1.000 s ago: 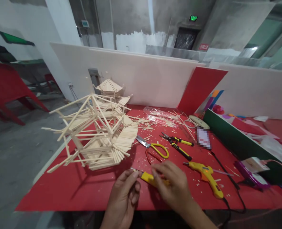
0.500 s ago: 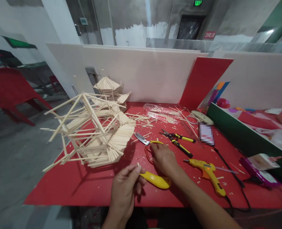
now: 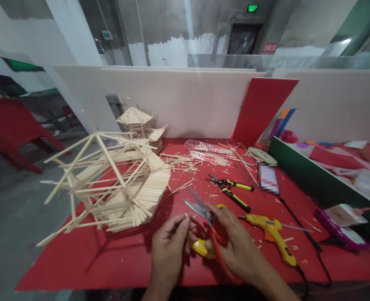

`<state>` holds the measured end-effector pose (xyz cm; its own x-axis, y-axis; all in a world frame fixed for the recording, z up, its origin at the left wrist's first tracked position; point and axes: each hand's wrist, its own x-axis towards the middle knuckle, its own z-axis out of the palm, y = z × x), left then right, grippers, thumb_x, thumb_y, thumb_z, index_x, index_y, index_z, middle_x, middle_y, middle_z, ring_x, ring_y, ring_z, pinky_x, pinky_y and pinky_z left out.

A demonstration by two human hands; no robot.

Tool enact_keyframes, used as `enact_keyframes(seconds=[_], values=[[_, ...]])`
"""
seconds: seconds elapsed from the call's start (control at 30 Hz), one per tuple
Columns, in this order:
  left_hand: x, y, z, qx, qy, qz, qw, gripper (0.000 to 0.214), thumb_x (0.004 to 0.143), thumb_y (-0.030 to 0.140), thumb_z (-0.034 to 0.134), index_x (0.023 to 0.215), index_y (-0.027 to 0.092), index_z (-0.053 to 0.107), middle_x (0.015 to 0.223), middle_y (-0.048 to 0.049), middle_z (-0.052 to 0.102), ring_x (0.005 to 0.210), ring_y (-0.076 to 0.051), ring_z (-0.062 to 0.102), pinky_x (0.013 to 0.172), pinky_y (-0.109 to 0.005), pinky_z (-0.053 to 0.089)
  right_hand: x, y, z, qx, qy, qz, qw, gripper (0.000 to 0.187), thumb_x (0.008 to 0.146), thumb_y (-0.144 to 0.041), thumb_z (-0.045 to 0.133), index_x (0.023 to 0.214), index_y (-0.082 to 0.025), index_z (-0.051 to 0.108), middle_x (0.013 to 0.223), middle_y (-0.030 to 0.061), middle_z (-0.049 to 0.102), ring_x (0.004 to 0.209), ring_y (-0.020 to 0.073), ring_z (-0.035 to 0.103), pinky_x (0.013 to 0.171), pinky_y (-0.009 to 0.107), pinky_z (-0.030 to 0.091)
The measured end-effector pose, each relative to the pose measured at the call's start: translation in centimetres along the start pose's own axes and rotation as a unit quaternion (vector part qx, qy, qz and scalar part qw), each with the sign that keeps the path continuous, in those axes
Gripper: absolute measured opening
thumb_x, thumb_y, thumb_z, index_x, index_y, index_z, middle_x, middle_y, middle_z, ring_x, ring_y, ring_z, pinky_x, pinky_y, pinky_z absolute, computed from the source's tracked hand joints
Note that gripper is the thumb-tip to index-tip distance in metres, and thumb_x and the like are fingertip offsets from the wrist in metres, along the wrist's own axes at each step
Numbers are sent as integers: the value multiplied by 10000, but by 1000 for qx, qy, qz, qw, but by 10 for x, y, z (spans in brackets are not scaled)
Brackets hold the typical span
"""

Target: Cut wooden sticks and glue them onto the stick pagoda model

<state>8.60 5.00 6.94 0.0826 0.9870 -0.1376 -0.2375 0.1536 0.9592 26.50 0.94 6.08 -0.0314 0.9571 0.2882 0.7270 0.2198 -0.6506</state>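
Observation:
My left hand (image 3: 169, 246) is closed in a pinch around a short wooden stick (image 3: 186, 215), and only the tip of it shows. In my right hand (image 3: 236, 240) is a pair of scissors (image 3: 200, 210) with red and yellow handles. Their blades are spread and point left, just above the stick's tip. Beneath both hands a yellow cutter knife (image 3: 200, 248) lies on the red tabletop (image 3: 125, 267), partly hidden by my fingers. Left of my hands stands a framework of wooden sticks (image 3: 150, 186) with slatted, roof-like panels.
Behind the framework stands a smaller stick pagoda (image 3: 135, 119). Loose sticks (image 3: 180, 161) and a clear bag of sticks (image 3: 210, 152) lie farther back. Black-and-yellow pliers (image 3: 231, 192), a yellow glue gun (image 3: 272, 234) with its cord, and a green-sided box (image 3: 313, 179) are to the right.
My right hand has lifted the scissors off the table and brought them toward my left hand, blades now apart. My left hand still pinches the stick. The view has shifted slightly.

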Motion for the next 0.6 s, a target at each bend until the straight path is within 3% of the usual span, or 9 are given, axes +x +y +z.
enact_keyframes(seconds=[0.23, 0.6], values=[[-1, 2, 2, 110, -34, 54, 992, 257, 841, 404, 655, 815, 155, 713, 580, 13, 641, 436, -99, 533, 432, -196, 452, -14, -19, -1, -59, -7, -27, 998, 677, 837, -374, 685, 1423, -304, 354, 1001, 65, 553, 846, 227, 605, 660, 336, 517], [-8, 18, 1, 280, -2, 202, 938, 207, 859, 251, 584, 760, 180, 752, 721, -18, 718, 644, -144, 641, 582, -192, 484, -14, -26, 6, -73, -2, -30, 997, 669, 807, -276, 682, 1385, -288, 345, 998, 64, 555, 849, 244, 608, 648, 348, 504]])
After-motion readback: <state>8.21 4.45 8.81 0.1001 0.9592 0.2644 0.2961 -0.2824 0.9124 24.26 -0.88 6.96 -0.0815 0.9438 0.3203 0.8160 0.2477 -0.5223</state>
